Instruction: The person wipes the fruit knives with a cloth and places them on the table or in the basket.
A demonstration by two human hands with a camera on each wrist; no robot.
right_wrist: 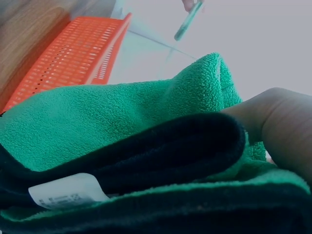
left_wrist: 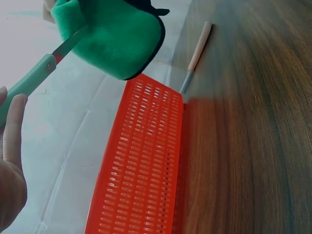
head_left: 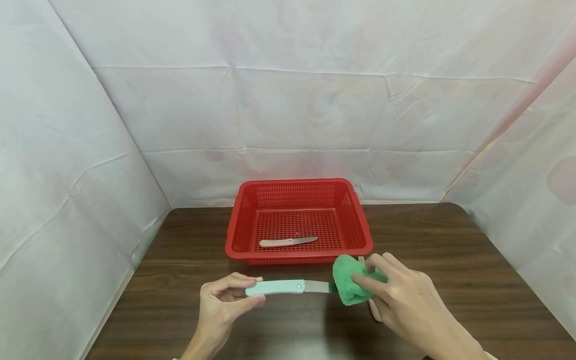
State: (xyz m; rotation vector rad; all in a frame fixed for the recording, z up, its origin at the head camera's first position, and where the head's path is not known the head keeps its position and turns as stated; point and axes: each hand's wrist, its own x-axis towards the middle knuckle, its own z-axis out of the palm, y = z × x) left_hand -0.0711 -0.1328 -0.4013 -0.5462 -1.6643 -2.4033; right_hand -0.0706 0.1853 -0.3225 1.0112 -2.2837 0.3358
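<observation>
My left hand (head_left: 220,305) grips the pale mint handle of a small knife (head_left: 279,287), whose blade points right. A folded green cloth (head_left: 353,280) with dark edging is pinched in my right hand (head_left: 405,295), and the blade's tip goes into its fold. In the left wrist view the blade runs up against the green cloth (left_wrist: 117,39). The right wrist view shows the cloth (right_wrist: 122,107) close up, with a white label (right_wrist: 68,191) on its dark trim; the mint knife (right_wrist: 188,22) appears beyond it.
A red plastic basket (head_left: 299,257) stands on the dark wooden table (head_left: 189,280), with a pale-pink-handled knife (head_left: 278,243) lying in it. Partly under my right hand, another pale-handled knife (head_left: 374,311) lies on the table beside the basket. White sheeting (head_left: 288,110) surrounds the table's back and sides.
</observation>
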